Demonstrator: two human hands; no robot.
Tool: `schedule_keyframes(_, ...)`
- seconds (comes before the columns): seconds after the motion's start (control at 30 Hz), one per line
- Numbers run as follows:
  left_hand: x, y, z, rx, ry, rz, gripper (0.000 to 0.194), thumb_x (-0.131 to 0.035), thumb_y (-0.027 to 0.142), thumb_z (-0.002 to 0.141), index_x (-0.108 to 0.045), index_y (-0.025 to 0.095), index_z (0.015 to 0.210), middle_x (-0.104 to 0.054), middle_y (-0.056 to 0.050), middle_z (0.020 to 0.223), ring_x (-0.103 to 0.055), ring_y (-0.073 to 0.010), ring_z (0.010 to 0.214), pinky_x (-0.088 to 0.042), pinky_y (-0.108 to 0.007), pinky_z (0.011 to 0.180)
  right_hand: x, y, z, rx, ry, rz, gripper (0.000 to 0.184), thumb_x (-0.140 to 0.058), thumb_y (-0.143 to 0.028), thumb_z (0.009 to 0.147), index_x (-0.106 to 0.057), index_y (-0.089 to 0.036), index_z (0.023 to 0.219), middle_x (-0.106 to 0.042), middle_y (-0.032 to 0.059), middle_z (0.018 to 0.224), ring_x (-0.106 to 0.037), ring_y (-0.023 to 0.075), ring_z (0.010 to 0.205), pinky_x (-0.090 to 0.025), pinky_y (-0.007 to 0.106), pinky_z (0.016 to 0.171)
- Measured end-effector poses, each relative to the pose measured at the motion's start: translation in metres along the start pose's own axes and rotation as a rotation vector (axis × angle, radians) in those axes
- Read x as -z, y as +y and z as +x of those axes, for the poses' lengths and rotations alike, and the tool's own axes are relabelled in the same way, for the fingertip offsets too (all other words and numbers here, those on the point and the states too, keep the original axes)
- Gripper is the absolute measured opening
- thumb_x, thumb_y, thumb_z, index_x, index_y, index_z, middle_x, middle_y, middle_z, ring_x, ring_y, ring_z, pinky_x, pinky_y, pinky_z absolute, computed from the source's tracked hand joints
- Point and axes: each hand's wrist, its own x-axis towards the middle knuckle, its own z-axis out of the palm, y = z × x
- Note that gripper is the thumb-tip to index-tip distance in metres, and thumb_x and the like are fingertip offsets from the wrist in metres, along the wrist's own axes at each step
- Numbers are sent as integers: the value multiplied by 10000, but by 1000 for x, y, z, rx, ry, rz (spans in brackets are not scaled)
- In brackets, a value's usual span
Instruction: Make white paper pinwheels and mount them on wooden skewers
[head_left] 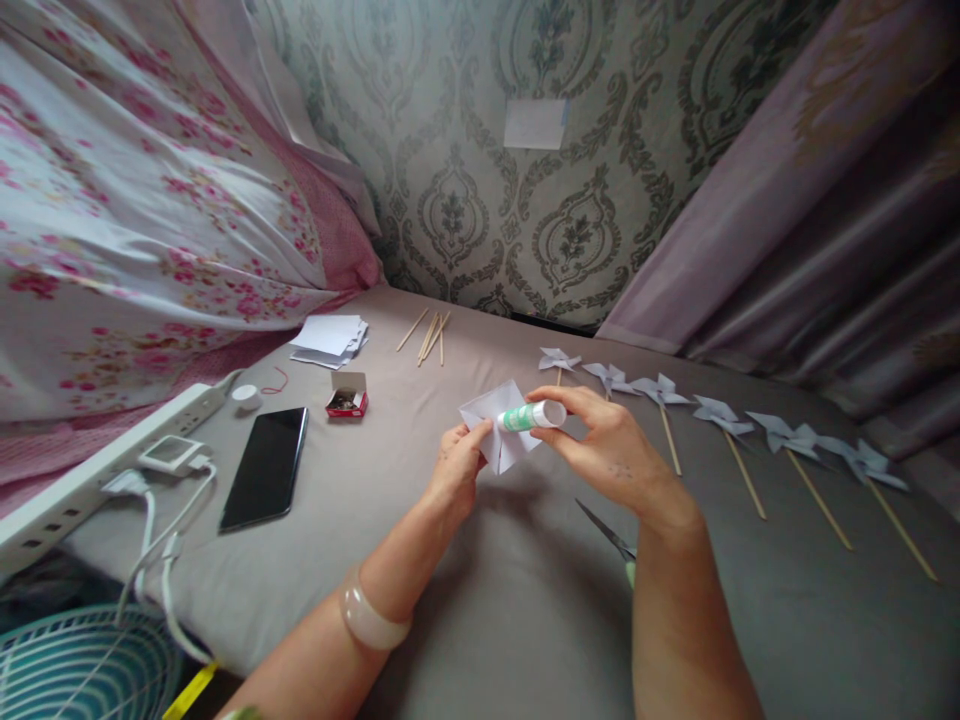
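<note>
My left hand (459, 462) pinches the lower left part of a white paper square (512, 455) with cut lines, holding it up over the grey cloth. In my right hand (604, 440) is a green and white glue stick (531, 415), its tip against the middle of the paper. The fingers close around the white end of the stick. Partly hidden by my right forearm, scissors (611, 532) with a pale green handle lie on the cloth. A row of white paper pinwheels (720, 415) on wooden sticks stretches along the right side.
A stack of white paper (330, 338), several wooden sticks (429, 338) and a small red box (346, 398) lie at the back left. Nearer are a black phone (266, 468), a white cap (246, 398) and a power strip (105, 480) with cables. A patterned wall (450, 130) stands behind.
</note>
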Motion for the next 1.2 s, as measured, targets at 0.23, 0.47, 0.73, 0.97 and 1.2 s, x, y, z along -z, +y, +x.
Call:
schedule_keyframes(0.23, -2, 1, -2, -15, -17, -51, 232, -777, 274, 544, -671, 136, 696, -676, -27, 660, -560, -114, 540, -418, -229, 559, -5, 4, 2, -63, 172, -136, 296, -696, -431, 765, -674, -207, 958, -717, 69, 914, -664, 250, 862, -507, 373, 782)
schedule_keyframes(0.47, -2, 0, -1, -20, -10, -47, 244, -791, 290, 532, -650, 143, 666, -660, -23, 642, -552, -115, 537, -413, -233, 563, -6, 7, 2, -46, 152, -129, 284, -678, -441, 776, -663, -216, 949, -707, 67, 902, -655, 251, 858, -503, 370, 756)
schedule_keyframes(0.73, -3, 1, -3, -10, -11, -35, 220, -783, 282, 567, -645, 142, 665, -646, -18, 638, -532, -105, 541, -390, -223, 549, 3, 0, 0, 29, -39, 31, 254, -599, -215, 839, -631, -264, 1086, -687, 22, 1093, -614, 203, 1061, -467, 354, 933)
schedule_keyframes(0.97, -1, 0, -1, -27, 1, -34, 213, -778, 279, 552, -657, 146, 668, -655, -15, 635, -541, -106, 535, -399, -219, 546, -2, 1, 1, -78, 47, -70, 250, -665, -295, 794, -657, -248, 1039, -706, 42, 1034, -651, 235, 960, -491, 371, 841)
schedule_keyframes(1.2, -3, -1, -2, -25, -29, -30, 246, -795, 282, 528, -683, 144, 699, -687, -37, 669, -561, -117, 555, -424, -219, 561, -7, 2, 3, -113, 161, -209, 276, -669, -466, 771, -650, -212, 879, -704, 47, 817, -652, 219, 755, -447, 300, 646)
